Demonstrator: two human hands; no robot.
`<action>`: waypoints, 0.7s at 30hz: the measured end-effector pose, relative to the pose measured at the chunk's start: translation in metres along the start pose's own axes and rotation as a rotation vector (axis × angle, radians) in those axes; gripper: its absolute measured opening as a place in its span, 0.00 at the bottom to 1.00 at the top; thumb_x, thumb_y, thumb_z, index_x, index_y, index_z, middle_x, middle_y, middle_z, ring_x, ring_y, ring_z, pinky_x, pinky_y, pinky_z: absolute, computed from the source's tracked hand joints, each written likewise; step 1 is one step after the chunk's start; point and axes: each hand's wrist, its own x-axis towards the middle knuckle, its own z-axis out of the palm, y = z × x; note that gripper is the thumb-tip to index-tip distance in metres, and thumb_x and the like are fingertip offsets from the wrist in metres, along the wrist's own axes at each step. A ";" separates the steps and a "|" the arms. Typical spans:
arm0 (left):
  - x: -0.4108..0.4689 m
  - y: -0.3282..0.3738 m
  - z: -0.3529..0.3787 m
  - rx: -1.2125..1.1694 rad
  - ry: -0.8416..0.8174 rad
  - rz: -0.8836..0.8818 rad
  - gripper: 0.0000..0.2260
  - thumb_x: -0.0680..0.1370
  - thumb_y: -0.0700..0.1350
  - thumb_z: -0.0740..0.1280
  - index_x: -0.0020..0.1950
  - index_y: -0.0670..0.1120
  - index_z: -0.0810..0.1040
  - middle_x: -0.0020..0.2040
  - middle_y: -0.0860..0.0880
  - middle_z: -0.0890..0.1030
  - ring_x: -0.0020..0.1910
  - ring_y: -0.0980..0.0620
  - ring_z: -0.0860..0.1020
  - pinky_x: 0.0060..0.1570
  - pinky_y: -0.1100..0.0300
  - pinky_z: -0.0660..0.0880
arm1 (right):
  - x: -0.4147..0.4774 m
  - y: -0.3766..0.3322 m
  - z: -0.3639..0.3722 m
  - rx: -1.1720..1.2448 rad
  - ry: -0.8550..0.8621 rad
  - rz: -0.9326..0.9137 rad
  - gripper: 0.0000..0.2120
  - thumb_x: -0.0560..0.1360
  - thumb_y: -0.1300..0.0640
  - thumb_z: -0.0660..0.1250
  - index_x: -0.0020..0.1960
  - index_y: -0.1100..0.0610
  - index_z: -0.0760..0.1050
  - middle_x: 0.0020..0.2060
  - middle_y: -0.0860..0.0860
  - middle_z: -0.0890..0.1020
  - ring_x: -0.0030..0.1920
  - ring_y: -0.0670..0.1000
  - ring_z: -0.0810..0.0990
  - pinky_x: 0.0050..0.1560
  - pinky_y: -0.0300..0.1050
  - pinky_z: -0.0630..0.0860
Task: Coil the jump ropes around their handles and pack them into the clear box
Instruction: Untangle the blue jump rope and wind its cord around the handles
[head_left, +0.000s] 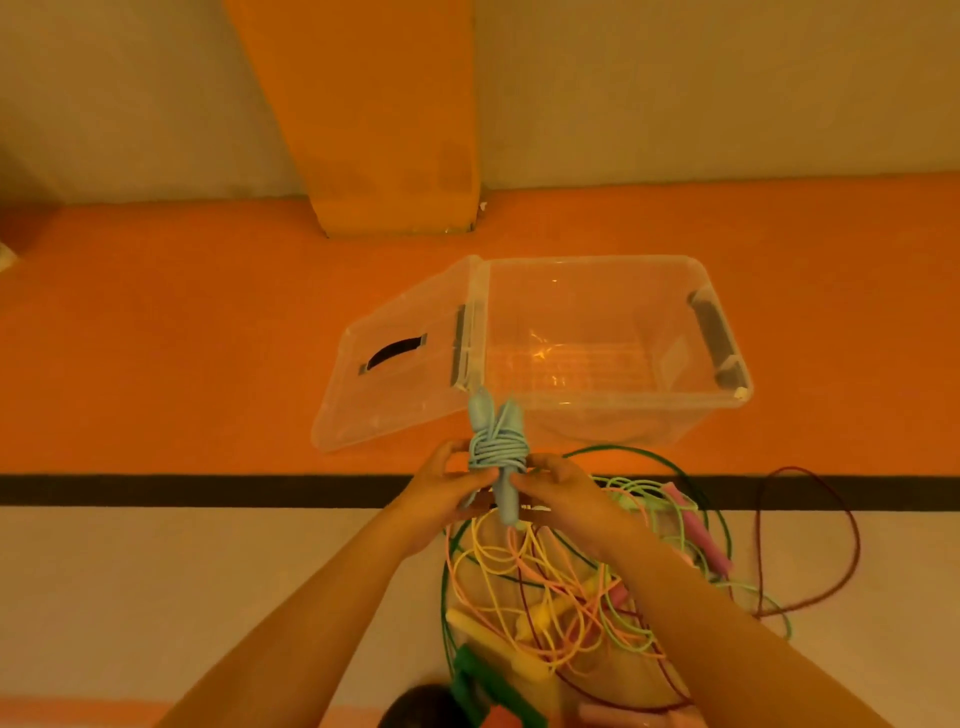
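Left hand (447, 499), right hand (563, 493) pinch pale blue jump rope (496, 452): smooth cord coiled round tapered handles. Clear box (613, 415) beyond fingers, glossy, lid open. Loose rope tangle (571, 587) beneath.

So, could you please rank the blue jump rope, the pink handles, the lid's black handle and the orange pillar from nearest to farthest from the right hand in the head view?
1. blue jump rope: held by the right hand itself.
2. pink handles: lower down, to its right.
3. lid's black handle: ahead, to the left.
4. orange pillar: farthest, at the back.
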 end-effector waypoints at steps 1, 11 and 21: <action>0.008 -0.008 -0.001 -0.021 0.002 -0.015 0.19 0.75 0.36 0.69 0.64 0.47 0.69 0.52 0.42 0.82 0.45 0.47 0.82 0.51 0.50 0.80 | 0.009 0.007 -0.001 -0.006 0.005 0.004 0.10 0.76 0.68 0.63 0.56 0.61 0.69 0.42 0.55 0.80 0.37 0.49 0.83 0.36 0.42 0.80; 0.073 -0.063 -0.017 0.043 0.052 -0.098 0.21 0.73 0.33 0.71 0.62 0.48 0.70 0.50 0.42 0.81 0.44 0.48 0.81 0.46 0.53 0.81 | 0.084 0.078 -0.012 -0.283 0.129 -0.071 0.13 0.74 0.68 0.64 0.55 0.57 0.67 0.58 0.63 0.77 0.59 0.60 0.76 0.61 0.63 0.72; 0.104 -0.088 -0.011 0.035 0.169 -0.033 0.18 0.73 0.29 0.69 0.54 0.49 0.72 0.51 0.42 0.79 0.45 0.48 0.79 0.38 0.59 0.79 | 0.109 0.097 -0.026 -0.496 0.196 -0.153 0.11 0.75 0.60 0.66 0.57 0.60 0.75 0.48 0.55 0.79 0.48 0.52 0.78 0.48 0.45 0.74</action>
